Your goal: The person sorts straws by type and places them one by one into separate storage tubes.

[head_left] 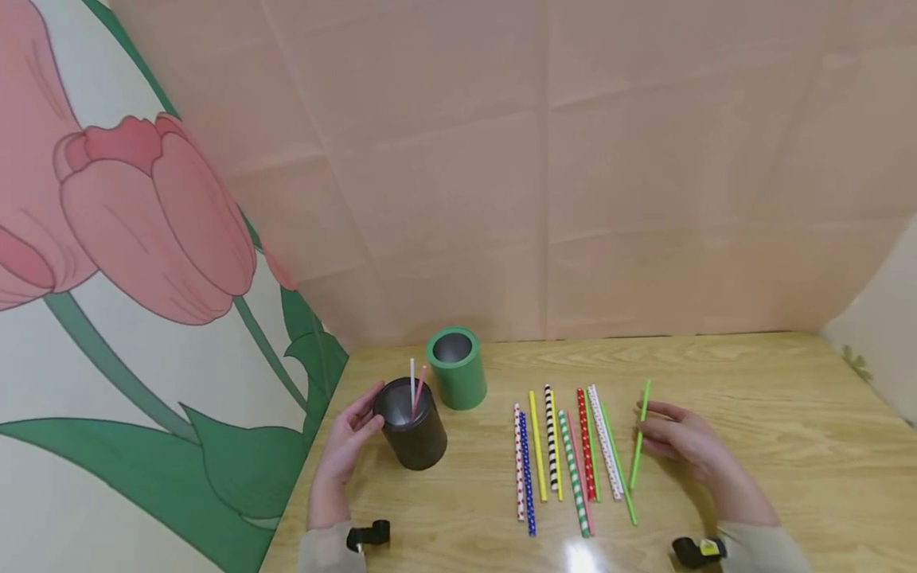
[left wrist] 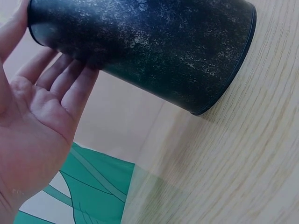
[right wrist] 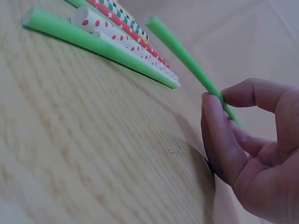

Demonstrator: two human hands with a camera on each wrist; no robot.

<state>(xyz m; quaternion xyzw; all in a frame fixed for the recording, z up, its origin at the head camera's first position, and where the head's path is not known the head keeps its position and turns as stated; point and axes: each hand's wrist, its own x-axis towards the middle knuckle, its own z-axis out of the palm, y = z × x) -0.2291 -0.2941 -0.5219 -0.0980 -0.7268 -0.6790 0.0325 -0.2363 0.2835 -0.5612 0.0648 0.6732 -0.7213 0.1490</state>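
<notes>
In the head view, my left hand (head_left: 345, 446) holds the upper left side of a black cup (head_left: 417, 438), thumb at the front and fingers toward the back. A white straw (head_left: 411, 380) and a pink straw (head_left: 419, 388) stick out of this cup. The left wrist view shows the fingers lying along the dark, mottled cup (left wrist: 145, 42). Between thumb and fingertips, my right hand (head_left: 680, 438) pinches a light green straw (head_left: 640, 438). From the right wrist, that green straw (right wrist: 187, 58) appears lifted and slanted, above the wooden table (right wrist: 93, 140).
Several loose straws lie side by side in the middle, among them a blue dotted straw (head_left: 527, 473), a yellow straw (head_left: 537, 446) and a red dotted straw (head_left: 586, 442). Behind the black cup stands a green cup (head_left: 462, 386). A pinkish covering (head_left: 544, 199) backs the table.
</notes>
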